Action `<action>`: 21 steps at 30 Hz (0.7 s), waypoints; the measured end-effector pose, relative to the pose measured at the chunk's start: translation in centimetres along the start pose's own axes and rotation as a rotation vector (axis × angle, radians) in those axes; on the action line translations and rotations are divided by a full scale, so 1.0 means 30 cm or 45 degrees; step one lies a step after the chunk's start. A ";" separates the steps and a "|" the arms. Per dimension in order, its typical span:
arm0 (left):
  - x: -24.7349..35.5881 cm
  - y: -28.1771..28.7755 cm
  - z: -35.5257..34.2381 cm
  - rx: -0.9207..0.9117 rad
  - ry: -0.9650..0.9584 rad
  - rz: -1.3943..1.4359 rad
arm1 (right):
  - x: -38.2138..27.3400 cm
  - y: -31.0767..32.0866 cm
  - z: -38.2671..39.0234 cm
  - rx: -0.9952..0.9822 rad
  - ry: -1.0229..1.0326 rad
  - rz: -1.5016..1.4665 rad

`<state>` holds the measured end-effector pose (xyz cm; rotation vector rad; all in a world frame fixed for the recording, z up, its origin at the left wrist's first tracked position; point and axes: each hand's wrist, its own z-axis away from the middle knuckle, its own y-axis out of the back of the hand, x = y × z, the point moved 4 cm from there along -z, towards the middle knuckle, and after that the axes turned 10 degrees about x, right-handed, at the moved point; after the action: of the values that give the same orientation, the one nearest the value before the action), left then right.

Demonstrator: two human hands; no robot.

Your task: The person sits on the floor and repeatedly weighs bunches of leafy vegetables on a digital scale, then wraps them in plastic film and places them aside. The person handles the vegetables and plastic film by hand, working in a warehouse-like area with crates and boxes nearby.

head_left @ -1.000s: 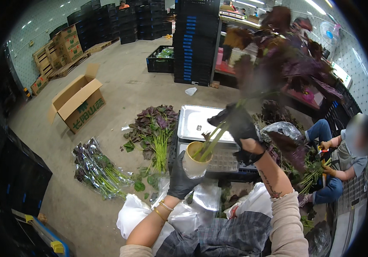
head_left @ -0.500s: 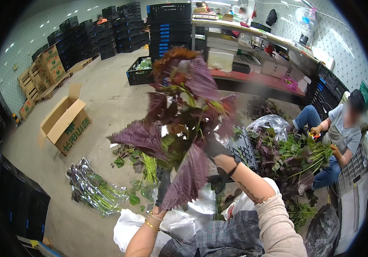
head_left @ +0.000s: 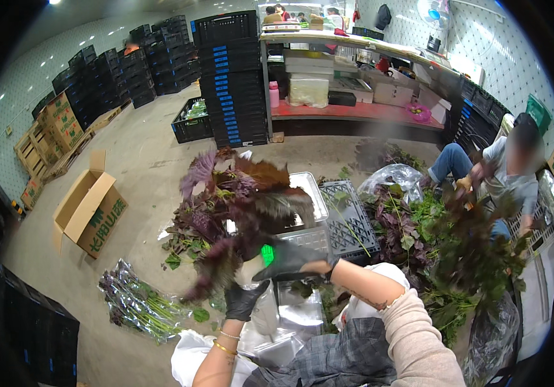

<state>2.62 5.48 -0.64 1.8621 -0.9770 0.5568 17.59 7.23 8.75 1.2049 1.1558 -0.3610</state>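
Note:
A large bunch of purple-leaved stems [head_left: 224, 197], blurred by motion, spreads over the metal tray in front of me. My right hand [head_left: 295, 259], black-gloved, reaches in from the right with its fingers closed at the bunch's lower side; the leaves hide part of the grip. A small bright green thing [head_left: 267, 255] shows beside these fingers; its kind is unclear. Lower down, my left hand [head_left: 243, 302], also black-gloved, has thumb and fingers apart under the hanging leaves. Clear plastic bags [head_left: 299, 306] lie just in front of my lap. The shiny metal tray [head_left: 319, 197] stands behind the bunch.
A plastic-wrapped bunch [head_left: 141, 293] lies on the floor at left, near an open cardboard box [head_left: 90, 206]. To the right are a black crate [head_left: 351, 219], a heap of leafy stems [head_left: 406, 226] and a seated co-worker [head_left: 512, 174] handling greens. Stacked black crates [head_left: 232, 84] stand ahead.
The purple-leaved bunch has come down and left from in front of my view, uncovering the metal tray. My right hand has moved down and left; the left hand now shows below the leaves.

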 end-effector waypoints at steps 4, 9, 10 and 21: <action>0.029 -0.071 0.026 0.143 0.053 0.188 | 0.308 -0.122 -0.013 0.335 0.285 0.294; 0.115 -0.030 0.030 0.132 -0.437 -0.191 | 0.231 -0.056 -0.062 0.552 0.017 -0.336; 0.108 -0.030 0.024 0.118 -0.379 -0.119 | 0.278 -0.069 -0.061 0.502 -0.073 -0.354; 0.071 -0.024 -0.006 0.073 -0.022 0.146 | 0.131 0.009 0.030 0.394 0.183 0.163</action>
<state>4.45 4.99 0.58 1.8729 -1.0951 0.6441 19.93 7.87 5.53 1.5893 1.1661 -0.3701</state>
